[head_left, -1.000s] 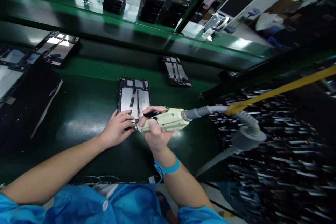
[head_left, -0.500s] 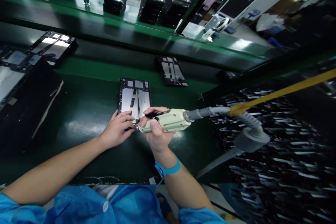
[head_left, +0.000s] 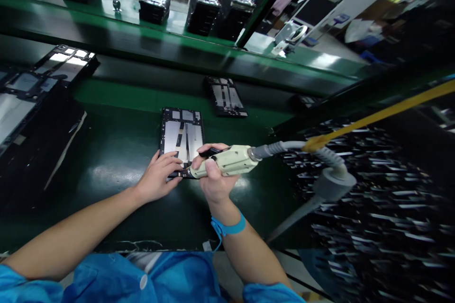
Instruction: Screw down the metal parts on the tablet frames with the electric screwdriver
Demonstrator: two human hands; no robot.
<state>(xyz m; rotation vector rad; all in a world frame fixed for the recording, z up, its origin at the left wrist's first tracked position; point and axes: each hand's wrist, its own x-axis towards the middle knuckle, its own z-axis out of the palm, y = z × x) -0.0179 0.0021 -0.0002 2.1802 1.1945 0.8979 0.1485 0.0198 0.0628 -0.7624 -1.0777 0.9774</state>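
Note:
An opened tablet (head_left: 194, 133), with a black frame and silvery inner plates, lies on the green bench. My left hand (head_left: 159, 175) rests at its lower left corner, fingers stretched over the edge and thumb along the bottom. My right hand (head_left: 216, 182) is closed around a pale green electric screwdriver (head_left: 236, 160), held nearly level. The screwdriver's nose points left at the tablet's bottom edge, close to my left fingertips. Its bit is too small to make out, so I cannot tell whether it touches a screw.
A grey cable (head_left: 280, 147) with a yellow strap (head_left: 384, 116) leads right. More opened tablets lie on the dark belt behind, one at the right (head_left: 225, 97), another at the left (head_left: 67, 64). A tall dark stack (head_left: 31, 147) stands at left; boxes (head_left: 202, 12) stand on the far shelf.
The tablets on the belt behind have shifted left. The screwdriver's nose has moved slightly right, uncovering more of the tablet's bottom edge. My left hand has stayed nearly still.

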